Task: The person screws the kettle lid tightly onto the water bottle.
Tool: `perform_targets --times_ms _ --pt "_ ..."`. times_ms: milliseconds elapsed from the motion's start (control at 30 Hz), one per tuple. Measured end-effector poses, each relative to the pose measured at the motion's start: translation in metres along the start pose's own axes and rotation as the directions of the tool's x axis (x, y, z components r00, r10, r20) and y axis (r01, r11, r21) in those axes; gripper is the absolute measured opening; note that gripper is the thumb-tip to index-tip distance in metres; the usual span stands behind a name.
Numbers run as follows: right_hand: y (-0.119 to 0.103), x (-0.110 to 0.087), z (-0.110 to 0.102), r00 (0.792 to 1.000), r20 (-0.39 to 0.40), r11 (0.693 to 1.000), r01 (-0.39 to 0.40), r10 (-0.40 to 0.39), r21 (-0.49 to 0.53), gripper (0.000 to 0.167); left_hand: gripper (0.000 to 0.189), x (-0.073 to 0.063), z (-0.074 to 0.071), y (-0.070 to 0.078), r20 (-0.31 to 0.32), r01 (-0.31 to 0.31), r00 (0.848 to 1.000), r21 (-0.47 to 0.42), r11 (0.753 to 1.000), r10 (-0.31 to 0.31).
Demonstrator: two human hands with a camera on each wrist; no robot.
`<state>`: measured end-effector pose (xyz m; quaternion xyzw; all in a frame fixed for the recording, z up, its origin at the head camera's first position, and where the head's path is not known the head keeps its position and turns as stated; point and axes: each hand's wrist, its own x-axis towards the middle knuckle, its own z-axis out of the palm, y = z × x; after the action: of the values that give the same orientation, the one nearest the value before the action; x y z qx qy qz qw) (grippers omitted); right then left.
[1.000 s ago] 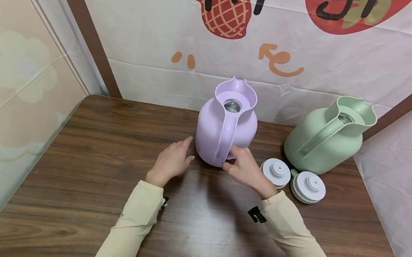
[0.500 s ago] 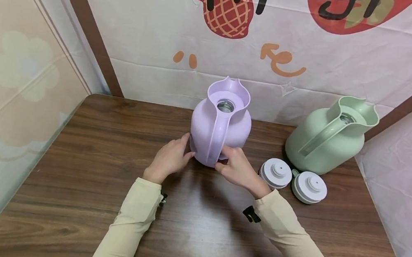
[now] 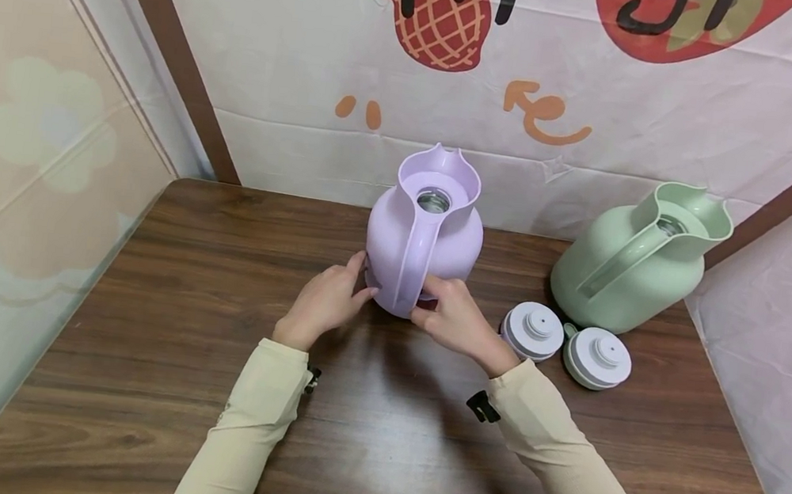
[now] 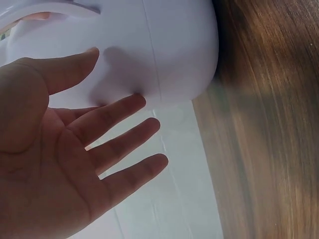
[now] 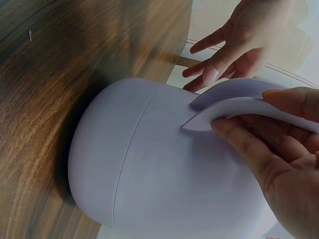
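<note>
A lilac thermos jug (image 3: 386, 230) stands upright near the table's back edge, with its top uncovered and the round bottle mouth showing. My right hand (image 3: 459, 321) holds the lower part of its handle (image 3: 414, 261). In the right wrist view the thumb and fingers pinch the handle (image 5: 244, 106) from both sides. My left hand (image 3: 324, 304) is at the jug's left side, fingers extended. The left wrist view has the left hand's spread fingers (image 4: 130, 177) close against the jug's wall (image 4: 184, 45); whether every fingertip touches cannot be told.
A green thermos jug (image 3: 626, 273), also uncovered, stands at the back right. Before it lie two round lids, one white and lilac (image 3: 533, 330), one white and green (image 3: 598, 359). A printed cloth (image 3: 290, 157) hangs behind the wooden table (image 3: 142, 350).
The lilac jug shifted slightly left between one second and half a second ago, with my right hand on its handle. My left hand now meets its side. Since then almost nothing has moved.
</note>
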<state>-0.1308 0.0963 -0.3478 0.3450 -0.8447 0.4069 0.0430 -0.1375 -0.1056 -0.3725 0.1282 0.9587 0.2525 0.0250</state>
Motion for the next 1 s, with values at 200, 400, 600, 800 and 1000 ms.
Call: perform_targets --times_ms 200,400,600,800,1000 --pt "0.000 -0.001 -0.002 1.000 0.010 1.000 -0.015 0.015 -0.005 0.023 0.059 -0.004 -0.001 0.005 0.024 0.006 1.000 0.009 1.000 -0.006" --pt "0.002 -0.003 -0.002 0.999 0.032 1.000 -0.022 0.022 0.013 0.026 0.055 -0.011 -0.002 0.014 0.027 -0.025 0.999 0.008 1.000 0.025" --pt "0.003 -0.008 -0.006 0.997 0.061 0.999 -0.040 0.039 0.022 0.029 0.045 -0.016 -0.002 0.021 -0.004 -0.097 0.995 -0.002 0.995 0.097" --pt "0.008 -0.012 -0.010 0.994 0.084 0.996 -0.076 0.072 0.045 0.024 0.038 -0.019 -0.002 0.028 -0.028 -0.161 0.987 -0.025 0.987 0.161" --pt "0.017 -0.020 -0.018 0.989 0.095 0.992 -0.120 0.116 0.043 0.020 0.031 -0.020 0.000 0.034 -0.034 -0.190 0.981 -0.028 0.981 0.189"
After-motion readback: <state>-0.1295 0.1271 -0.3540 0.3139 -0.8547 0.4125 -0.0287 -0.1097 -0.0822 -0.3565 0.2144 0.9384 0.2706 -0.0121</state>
